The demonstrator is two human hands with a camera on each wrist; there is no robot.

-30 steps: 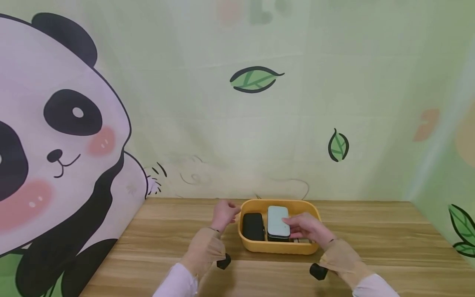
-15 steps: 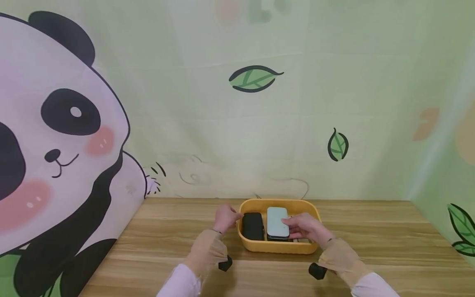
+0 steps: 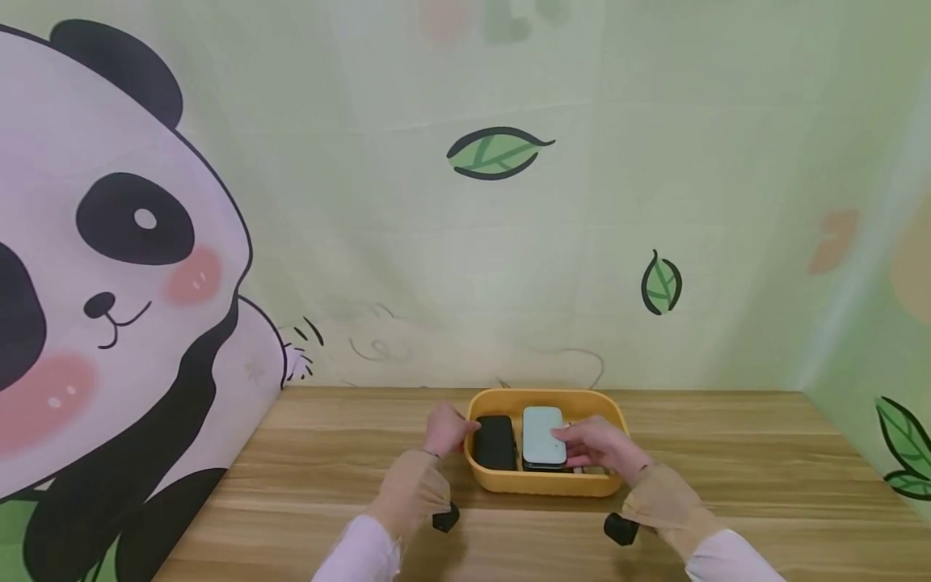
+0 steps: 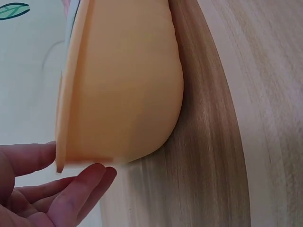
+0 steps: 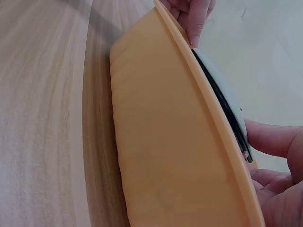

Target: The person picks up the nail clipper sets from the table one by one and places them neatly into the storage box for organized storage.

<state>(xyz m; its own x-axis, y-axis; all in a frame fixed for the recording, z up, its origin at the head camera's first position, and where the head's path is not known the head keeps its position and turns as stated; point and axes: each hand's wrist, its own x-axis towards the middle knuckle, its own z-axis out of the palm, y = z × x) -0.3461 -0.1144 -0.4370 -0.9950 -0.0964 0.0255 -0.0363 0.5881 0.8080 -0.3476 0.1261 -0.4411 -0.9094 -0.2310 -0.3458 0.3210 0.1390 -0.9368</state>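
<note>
A yellow plastic basket point(image 3: 549, 484) stands on the table. My left hand point(image 3: 445, 430) pinches its left end; in the left wrist view the thumb lies at the rim point(image 4: 66, 113) and the fingers curl against the outer wall. Inside, a black case point(image 3: 494, 442) lies at the left. Right of it is a pale blue flat case point(image 3: 543, 434) with rounded corners and a dark edge. My right hand point(image 3: 605, 444) grips this case by its right side, thumb on top, fingers lower down. In the right wrist view, the case's pale top point(image 5: 218, 80) rises above the basket rim.
Light small items show at the bottom right of the basket, partly hidden by the right hand. The wooden table point(image 3: 735, 469) meets a green printed backdrop point(image 3: 407, 267) with a panda point(image 3: 138, 323) at the left. Black wrist cameras point(image 3: 621, 529) hang under both wrists.
My left hand has moved slightly right and down, from beside the basket onto its left rim. The pale blue case has sunk slightly, with the right hand still on it.
</note>
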